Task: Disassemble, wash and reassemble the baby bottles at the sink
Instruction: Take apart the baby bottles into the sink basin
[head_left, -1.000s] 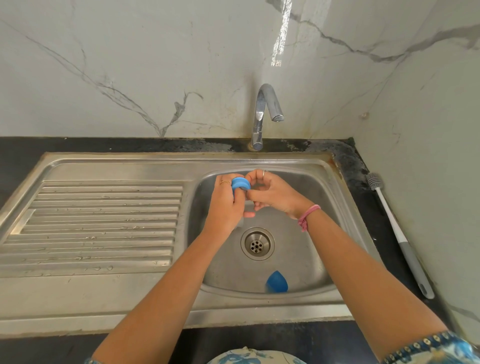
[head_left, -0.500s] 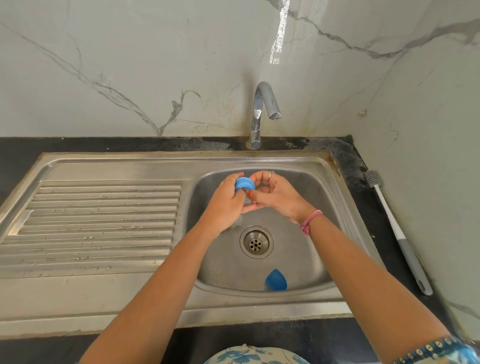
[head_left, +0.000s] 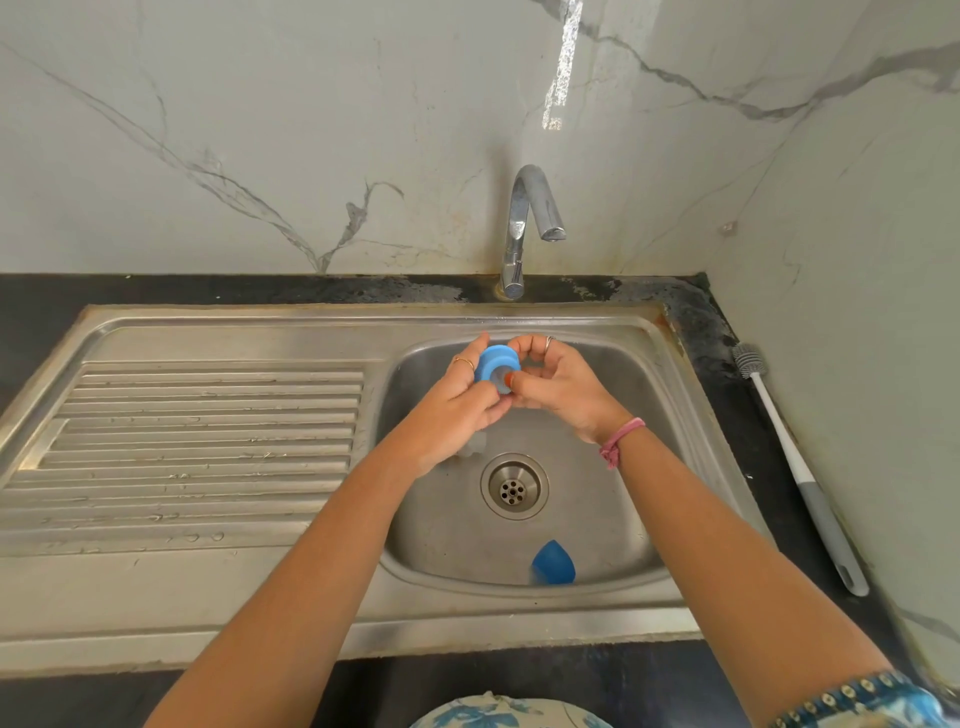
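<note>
Over the steel sink basin (head_left: 613, 525) my left hand (head_left: 457, 410) grips a blue bottle collar ring (head_left: 492, 364), its opening turned toward my right hand (head_left: 556, 384). The right thumb and fingertips pinch at the pale teat inside the ring's opening. A clear bottle part (head_left: 472, 444) shows just below my left hand, mostly hidden by it. A blue cap (head_left: 552, 564) lies in the basin near its front wall.
The tap (head_left: 527, 218) stands behind the basin with no water running. A ribbed drainboard (head_left: 208, 441) lies to the left. A white and grey bottle brush (head_left: 800, 467) rests on the dark counter at the right, by the wall. The drain (head_left: 514, 486) sits mid-basin.
Both hands have stayed together over the basin and shifted slightly up. The ring has tilted in my left hand, so its opening now faces the right fingers.
</note>
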